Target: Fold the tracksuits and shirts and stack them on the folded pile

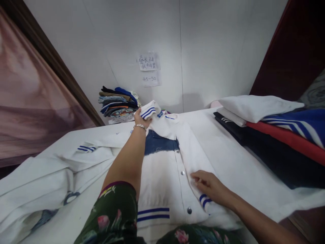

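Observation:
A white jacket [159, 176] with a dark blue panel, metal snap buttons and blue-striped ribbing lies front up on the table. My left hand [141, 119], wearing a bracelet, is closed on a white blue-striped ribbed edge near the jacket's neck; whether it is collar or cuff I cannot tell. Close beside that edge shows a blue neck label [159, 114]. My right hand [212, 185] rests at the jacket's right-side sleeve [194, 152], just above its striped cuff [204, 200]. Its fingers are loosely bent and apart, with nothing visible between them.
Several folded garments [118, 103] are stacked at the table's back left. More white clothing [50, 176] spreads over the left side. On the right lies a pile of clothes [274, 139] in black, red, white and blue. Paper notes [149, 69] hang on the wall.

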`<state>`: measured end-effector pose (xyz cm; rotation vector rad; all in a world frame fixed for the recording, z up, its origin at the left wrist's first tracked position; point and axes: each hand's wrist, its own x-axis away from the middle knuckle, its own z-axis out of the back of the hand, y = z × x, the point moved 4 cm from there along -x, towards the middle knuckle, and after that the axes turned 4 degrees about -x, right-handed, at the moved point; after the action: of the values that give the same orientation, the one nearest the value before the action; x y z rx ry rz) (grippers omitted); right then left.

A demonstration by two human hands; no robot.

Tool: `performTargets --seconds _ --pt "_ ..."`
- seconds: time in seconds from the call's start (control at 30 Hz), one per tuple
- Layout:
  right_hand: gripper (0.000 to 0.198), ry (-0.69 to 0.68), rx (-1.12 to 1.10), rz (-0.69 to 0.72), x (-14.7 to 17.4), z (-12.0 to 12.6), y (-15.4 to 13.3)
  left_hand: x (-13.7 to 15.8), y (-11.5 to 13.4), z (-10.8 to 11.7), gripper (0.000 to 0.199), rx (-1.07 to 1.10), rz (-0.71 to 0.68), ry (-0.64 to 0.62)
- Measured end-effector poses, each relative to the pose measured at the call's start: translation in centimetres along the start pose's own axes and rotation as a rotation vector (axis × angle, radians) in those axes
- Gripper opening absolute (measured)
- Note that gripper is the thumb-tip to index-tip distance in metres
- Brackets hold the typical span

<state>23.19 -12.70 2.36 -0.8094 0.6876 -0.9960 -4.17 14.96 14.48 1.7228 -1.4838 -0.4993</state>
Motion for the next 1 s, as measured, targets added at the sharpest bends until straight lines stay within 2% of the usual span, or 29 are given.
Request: performTargets --seconds 0.1,0.23,0.33,0.47,0.6,0.7,0.83,0.9,1.0 --pt "0.038 0.085 0.102 0.032 -0.2 0.4 1.5 0.6 -0.1 0.5 0.026 0.025 0.002 -0.013" --pt "0.045 -0.055 0.283 0.006 -0.3 -0.8 3.6 1.7 -0.3 0.2 0.027 0.049 0.013 -0.042" --pt "0.043 -0.067 0.320 0.017 -0.3 -1.3 4.0 2.8 -0.7 -1.0 0.026 0.073 0.013 -0.124" --pt "0.042 -0.034 0.237 0.009 -0.3 -1.2 4.0 5.4 -1.8 -3.4 0.028 0.093 0.033 -0.270" --pt "0.044 0.083 -0.040 -0.067 -0.7 -0.5 4.7 10.0 -4.1 -5.3 0.030 0.093 0.119 -0.440" --pt "0.046 0.228 -0.306 -0.166 -1.1 0.7 5.6 14.6 -6.8 -5.2 0.030 0.102 0.220 -0.498" --pt "0.042 0.367 -0.697 -0.314 -1.8 2.3 6.2 21.1 -12.7 -2.3 0.033 0.134 0.439 -0.483" --pt "0.038 0.357 -0.866 -0.334 -2.1 3.0 6.0 24.0 -16.4 -0.2 0.037 0.120 0.597 -0.476" --pt "0.038 0.286 -1.007 -0.376 -2.6 3.4 5.9 27.0 -20.8 3.1 0.043 0.054 0.798 -0.395"
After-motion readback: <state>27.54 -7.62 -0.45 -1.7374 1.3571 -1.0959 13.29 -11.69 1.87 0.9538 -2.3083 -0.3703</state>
